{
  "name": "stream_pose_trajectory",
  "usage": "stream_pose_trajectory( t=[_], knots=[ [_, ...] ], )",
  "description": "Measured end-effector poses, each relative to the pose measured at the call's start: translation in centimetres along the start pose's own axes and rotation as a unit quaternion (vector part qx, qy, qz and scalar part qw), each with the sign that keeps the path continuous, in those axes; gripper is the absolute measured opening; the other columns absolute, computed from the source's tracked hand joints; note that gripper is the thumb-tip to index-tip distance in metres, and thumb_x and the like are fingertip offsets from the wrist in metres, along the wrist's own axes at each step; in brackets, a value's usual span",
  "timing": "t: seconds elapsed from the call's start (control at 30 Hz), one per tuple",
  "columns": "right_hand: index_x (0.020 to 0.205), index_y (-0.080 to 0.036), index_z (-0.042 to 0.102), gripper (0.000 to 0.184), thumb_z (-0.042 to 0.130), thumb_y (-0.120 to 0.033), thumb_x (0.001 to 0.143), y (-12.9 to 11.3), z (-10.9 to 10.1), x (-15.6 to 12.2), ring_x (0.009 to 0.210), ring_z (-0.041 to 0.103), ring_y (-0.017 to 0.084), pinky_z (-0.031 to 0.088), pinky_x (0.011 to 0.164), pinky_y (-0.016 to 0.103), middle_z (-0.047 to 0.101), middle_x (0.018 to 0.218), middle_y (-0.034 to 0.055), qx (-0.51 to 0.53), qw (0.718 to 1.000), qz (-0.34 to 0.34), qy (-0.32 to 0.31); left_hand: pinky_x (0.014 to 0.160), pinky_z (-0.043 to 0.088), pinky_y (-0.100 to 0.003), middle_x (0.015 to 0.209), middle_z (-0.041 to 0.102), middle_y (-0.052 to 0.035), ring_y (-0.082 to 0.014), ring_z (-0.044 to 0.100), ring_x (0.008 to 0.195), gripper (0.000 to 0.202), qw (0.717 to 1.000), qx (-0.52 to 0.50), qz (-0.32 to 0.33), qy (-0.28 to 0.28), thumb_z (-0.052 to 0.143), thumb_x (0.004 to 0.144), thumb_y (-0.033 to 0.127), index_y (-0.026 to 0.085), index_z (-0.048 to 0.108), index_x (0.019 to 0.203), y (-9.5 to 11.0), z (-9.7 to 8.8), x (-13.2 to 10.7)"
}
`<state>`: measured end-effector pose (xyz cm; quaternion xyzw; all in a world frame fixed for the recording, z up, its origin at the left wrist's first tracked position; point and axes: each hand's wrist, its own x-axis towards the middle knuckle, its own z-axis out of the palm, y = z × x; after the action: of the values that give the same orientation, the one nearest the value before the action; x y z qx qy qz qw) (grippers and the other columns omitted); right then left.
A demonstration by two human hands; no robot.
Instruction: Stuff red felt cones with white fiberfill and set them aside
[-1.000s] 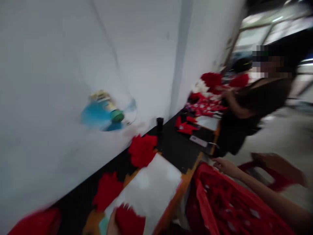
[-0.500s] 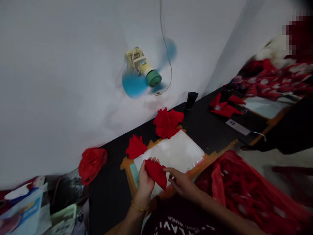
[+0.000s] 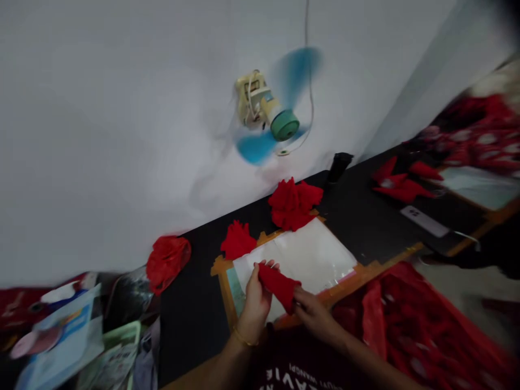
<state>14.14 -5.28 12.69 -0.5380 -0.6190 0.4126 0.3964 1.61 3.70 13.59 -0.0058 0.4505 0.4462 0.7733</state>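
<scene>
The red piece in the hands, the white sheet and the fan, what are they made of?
Red piece: probably cloth, like felt or fleece; it looks soft and matt, with no shine.
White sheet: maybe paper under clear plastic, since shiny glints show near one corner.
Fan: likely hard plastic, by its moulded cream and green body; the blades are too blurred to tell.

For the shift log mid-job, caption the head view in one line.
Both hands at work: left hand and right hand hold a red cloth near a white sheet.
</scene>
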Motion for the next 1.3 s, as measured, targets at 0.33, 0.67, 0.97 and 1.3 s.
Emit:
stream_pose_trajectory(
  t=[0.33, 0.67, 0.97, 1.3],
  knots=[
    [0.098, -0.016, 0.064, 0.024, 0.05, -0.013, 0.078, 0.6, 2.2, 5.0, 0.103, 0.057, 0.026, 0.046, 0.098, 0.041, 0.066, 0.11, 0.0122, -0.188, 0.981, -0.036, -0.04, 0.094, 0.053, -0.042, 0.098, 0.073, -0.0105, -0.022, 0.072, 0.085, 0.02, 0.999, 0.048, -0.011, 0.022, 0.051, 0.092, 0.026, 0.015, 0.065, 0.102, 0.0, 0.1, 1.2],
    [0.121, -0.013, 0.059, 0.041, 0.043, -0.015, 0.083, 3.1, 3.1, 4.0, 0.108, 0.06, 0.026, 0.046, 0.1, 0.043, 0.066, 0.115, 0.0146, -0.188, 0.963, -0.159, -0.111, 0.089, 0.053, -0.043, 0.088, 0.073, -0.0098, -0.0233, 0.071, 0.076, 0.024, 0.999, -0.02, 0.021, 0.038, 0.056, 0.088, 0.037, 0.014, 0.059, 0.098, -1.0, -1.0, -0.2],
    [0.113, -0.015, 0.065, 0.039, 0.044, -0.026, 0.082, 8.2, 3.9, 3.1, 0.093, 0.068, 0.028, 0.057, 0.079, 0.039, 0.072, 0.102, 0.0143, -0.182, 0.973, -0.102, -0.102, 0.084, 0.052, -0.041, 0.09, 0.071, -0.015, -0.0243, 0.069, 0.074, 0.037, 0.993, -0.095, 0.051, 0.04, 0.048, 0.091, 0.047, 0.012, 0.058, 0.086, -1.7, -3.2, 0.5],
    [0.066, -0.024, 0.066, 0.021, 0.048, -0.032, 0.075, 9.0, 4.7, 2.5, 0.06, 0.065, 0.024, 0.054, 0.055, 0.033, 0.071, 0.069, 0.0108, -0.198, 0.959, -0.101, -0.173, 0.071, 0.052, -0.037, 0.092, 0.074, -0.0169, -0.0243, 0.07, 0.071, 0.037, 0.992, -0.063, 0.106, -0.001, 0.046, 0.091, 0.052, 0.016, 0.052, 0.096, -2.4, -5.0, 0.1]
  ],
)
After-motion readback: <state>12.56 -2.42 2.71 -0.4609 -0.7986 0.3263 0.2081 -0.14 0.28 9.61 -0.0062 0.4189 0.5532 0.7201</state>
